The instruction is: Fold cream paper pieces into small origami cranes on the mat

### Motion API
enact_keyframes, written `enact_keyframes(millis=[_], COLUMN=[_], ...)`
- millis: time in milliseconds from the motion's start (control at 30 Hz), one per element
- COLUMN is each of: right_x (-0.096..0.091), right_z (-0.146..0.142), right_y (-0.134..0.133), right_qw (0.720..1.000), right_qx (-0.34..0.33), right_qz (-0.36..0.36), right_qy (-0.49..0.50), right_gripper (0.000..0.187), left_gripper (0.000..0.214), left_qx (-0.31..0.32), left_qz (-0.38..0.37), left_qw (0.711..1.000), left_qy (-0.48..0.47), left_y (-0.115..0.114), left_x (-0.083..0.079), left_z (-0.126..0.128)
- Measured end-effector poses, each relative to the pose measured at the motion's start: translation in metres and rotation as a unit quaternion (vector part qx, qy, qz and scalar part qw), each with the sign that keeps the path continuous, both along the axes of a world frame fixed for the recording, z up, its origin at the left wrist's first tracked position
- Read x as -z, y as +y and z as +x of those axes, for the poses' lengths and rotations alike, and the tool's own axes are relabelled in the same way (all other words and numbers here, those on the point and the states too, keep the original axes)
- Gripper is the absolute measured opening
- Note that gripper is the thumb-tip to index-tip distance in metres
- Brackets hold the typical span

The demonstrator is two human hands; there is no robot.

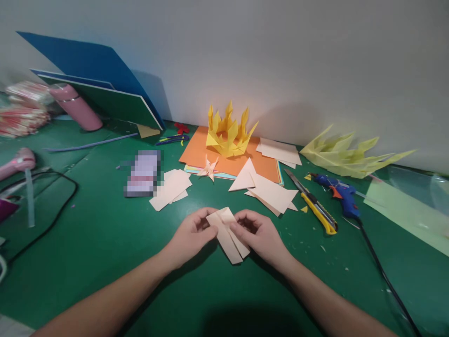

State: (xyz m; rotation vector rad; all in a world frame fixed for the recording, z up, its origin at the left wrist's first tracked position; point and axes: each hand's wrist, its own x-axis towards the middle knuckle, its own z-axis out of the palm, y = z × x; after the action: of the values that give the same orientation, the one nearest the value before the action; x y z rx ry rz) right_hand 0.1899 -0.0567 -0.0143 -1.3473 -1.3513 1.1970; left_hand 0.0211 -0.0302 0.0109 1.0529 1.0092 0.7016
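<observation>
Between my two hands is a pale pink folded paper (229, 238), with a lengthwise seam where its flaps meet. My left hand (196, 231) pinches its upper left edge between thumb and fingers. On the opposite side, my right hand (259, 231) grips the right edge, its thumb lying on the top face. Just beyond my hands lie a folded pink paper triangle (242, 177), a pile of pink paper pieces (273, 192) and another pile of pink pieces (171, 187). A small pink paper star-like figure (209, 167) rests near the colored sheets.
A yellow paper crown (229, 133) stands on orange sheets (194, 145). To the right lie a yellow cutter (317, 213), a blue glue gun (342, 194) with its cord, and a pale yellow spiky paper piece (351, 152). Leftward are a blurred phone-like object (143, 171) and a pink bottle (77, 107).
</observation>
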Motion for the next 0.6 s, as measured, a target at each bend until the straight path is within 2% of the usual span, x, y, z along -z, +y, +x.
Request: enact_keyframes(millis=[200, 400, 600], right_x=[-0.0017, -0.0031, -0.0042], right_z=[0.0005, -0.0002, -0.0009], right_y=[-0.0009, -0.0027, -0.0031], right_qw=[0.999, 0.998, 0.998], right_qx=[-0.029, -0.051, -0.039], right_qz=[-0.027, -0.031, -0.032], right_qy=[-0.012, -0.032, -0.042], right_gripper=[0.027, 0.031, 0.032], left_gripper=[0.023, 0.022, 0.021], left_qx=[0.02, 0.046, 0.042], left_qz=[0.055, 0.163, 0.157], left_qw=[0.996, 0.975, 0.975], left_qy=[0.063, 0.144, 0.149], left_y=[0.0004, 0.0001, 0.0007], left_x=[0.0009, 0.0042, 0.0066], left_z=[-0.0017, -0.003, -0.0034])
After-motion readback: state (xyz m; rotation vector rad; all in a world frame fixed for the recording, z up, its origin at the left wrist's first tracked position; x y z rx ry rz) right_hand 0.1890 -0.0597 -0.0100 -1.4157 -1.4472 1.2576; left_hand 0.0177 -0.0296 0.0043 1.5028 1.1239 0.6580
